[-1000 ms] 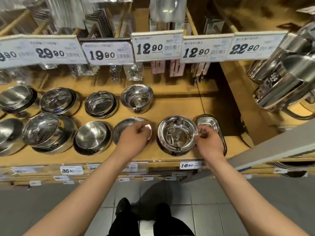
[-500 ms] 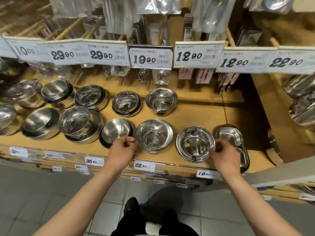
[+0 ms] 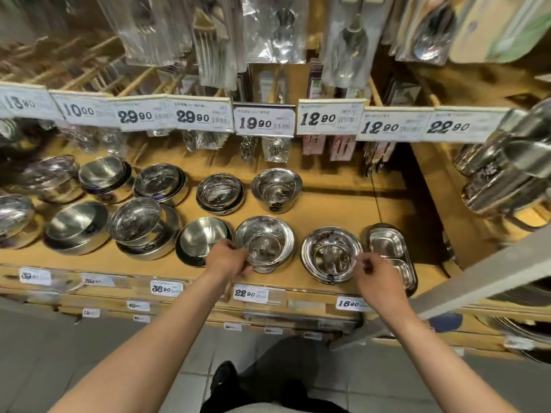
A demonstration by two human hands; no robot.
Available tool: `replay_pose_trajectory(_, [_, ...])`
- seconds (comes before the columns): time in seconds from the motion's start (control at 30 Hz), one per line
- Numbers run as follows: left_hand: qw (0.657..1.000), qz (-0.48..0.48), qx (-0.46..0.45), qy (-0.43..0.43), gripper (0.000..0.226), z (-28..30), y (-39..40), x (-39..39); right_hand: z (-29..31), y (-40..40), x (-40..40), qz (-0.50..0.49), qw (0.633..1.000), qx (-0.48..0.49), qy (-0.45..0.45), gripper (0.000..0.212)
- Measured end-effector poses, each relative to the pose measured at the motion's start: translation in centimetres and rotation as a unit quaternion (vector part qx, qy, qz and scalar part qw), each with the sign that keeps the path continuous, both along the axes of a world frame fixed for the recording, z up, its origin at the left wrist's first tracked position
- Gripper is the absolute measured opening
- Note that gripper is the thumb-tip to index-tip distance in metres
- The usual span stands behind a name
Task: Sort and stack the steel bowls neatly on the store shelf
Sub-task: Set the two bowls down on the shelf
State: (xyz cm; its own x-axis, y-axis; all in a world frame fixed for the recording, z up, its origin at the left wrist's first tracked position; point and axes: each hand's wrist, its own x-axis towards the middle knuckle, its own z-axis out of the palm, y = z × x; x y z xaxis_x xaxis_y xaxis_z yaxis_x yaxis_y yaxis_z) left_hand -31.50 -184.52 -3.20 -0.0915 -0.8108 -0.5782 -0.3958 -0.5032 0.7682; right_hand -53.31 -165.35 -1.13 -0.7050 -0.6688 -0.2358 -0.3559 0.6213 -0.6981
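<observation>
My left hand (image 3: 227, 259) grips the near rim of a shiny bowl (image 3: 264, 242) at the shelf (image 3: 334, 204) front. My right hand (image 3: 376, 274) seems to pinch the next bowl's (image 3: 331, 254) rim, though blur hides the fingers. More bowls (image 3: 276, 189) sit behind.

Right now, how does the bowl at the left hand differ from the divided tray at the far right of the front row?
The bowl is round and deep; the divided tray is oblong, shallow and split into compartments. The left hand grips the bowl's near rim; the right hand hovers near the tray's left edge, and contact cannot be told. Both are shiny steel on the wooden shelf.
</observation>
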Motion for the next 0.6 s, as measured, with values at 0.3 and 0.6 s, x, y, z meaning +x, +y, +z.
replay_pose_trajectory(0.3, [0.997,0.054,-0.043,0.033,0.032,3.1,-0.4,2.0,0.7,-0.1,1.4,0.06,0.996,0.005,-0.072,0.026])
replay_pose_trajectory(0.6, [0.984,0.106,-0.038,0.141,0.019,6.1,-1.9,11.3,-1.0,-6.0,6.7,0.057,0.962,-0.036,-0.264,0.048])
